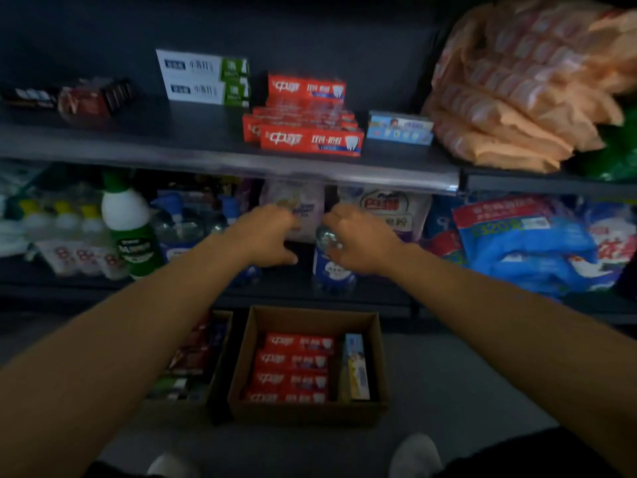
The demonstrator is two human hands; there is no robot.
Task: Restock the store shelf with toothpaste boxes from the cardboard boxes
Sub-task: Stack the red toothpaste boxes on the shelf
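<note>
Two empty hands, left [265,232] and right [358,236], below the shelf [138,150].

The shelf [103,139] is dark and matt, and its front edge carries a shiny clear plastic strip [344,175]. The red toothpaste boxes [310,141] are of glossy printed card. The open box [241,367] on the floor is plain brown cardboard, matt and a little rough. The blue bags [524,246] are crinkled, shiny plastic film. The green and white bottle [129,222] is smooth plastic.

left cardboard box [193,367]: contents blurred | orange packs [524,84]: cut off top-right
</note>
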